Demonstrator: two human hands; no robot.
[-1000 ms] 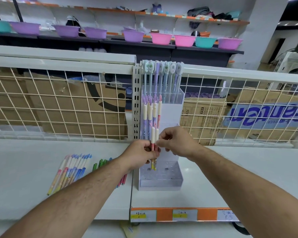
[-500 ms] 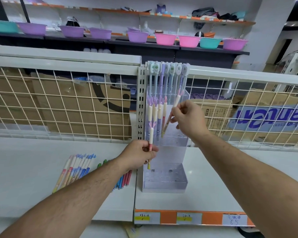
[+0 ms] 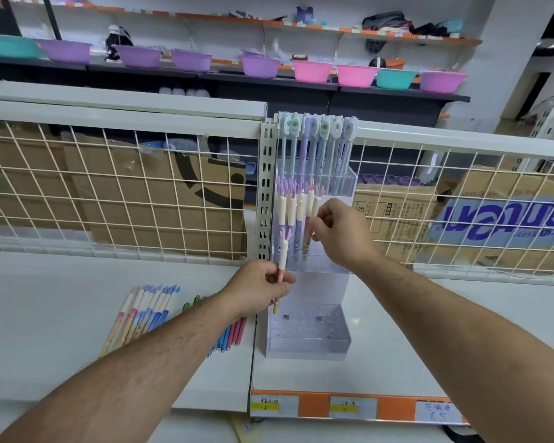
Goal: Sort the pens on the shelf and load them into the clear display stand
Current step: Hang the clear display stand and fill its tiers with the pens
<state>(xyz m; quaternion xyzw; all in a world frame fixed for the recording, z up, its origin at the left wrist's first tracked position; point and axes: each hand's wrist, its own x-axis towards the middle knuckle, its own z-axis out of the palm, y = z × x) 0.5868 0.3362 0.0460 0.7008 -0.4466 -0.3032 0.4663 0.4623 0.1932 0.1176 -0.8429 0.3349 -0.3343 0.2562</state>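
**Left hand** (image 3: 259, 287): fingers and thumb are curled round the pink lower barrel of one upright pen (image 3: 282, 260). It is held just in front of the clear display stand (image 3: 307, 335), near the stand's left edge.

**Right hand** (image 3: 339, 231): the fingertips pinch the rightmost pen of the middle row (image 3: 293, 206), which stands in its tier. Whether that pen is fully seated cannot be told.

**Surroundings:** the top row (image 3: 315, 139), with rounded caps, fills the far tier. Loose pens (image 3: 141, 311) lie fanned on the white shelf (image 3: 45, 298) to the left. A further cluster (image 3: 232, 332) lies partly under the left forearm.

**Handling (judged):** each pen is probably light, stiff and slim. The smooth barrel may slip, and the branched cap ornament looks easily bent. It is best held at mid-barrel, below the cream cap.

**Writing:** on the orange shelf strip, a white price tag (image 3: 438, 412) bears handwriting that seems to read "6.5". The yellow tags (image 3: 264, 407) are illegible. Blue lettering on a carton (image 3: 506, 219) behind the wire mesh (image 3: 109, 187) appears inverted and cannot be read.
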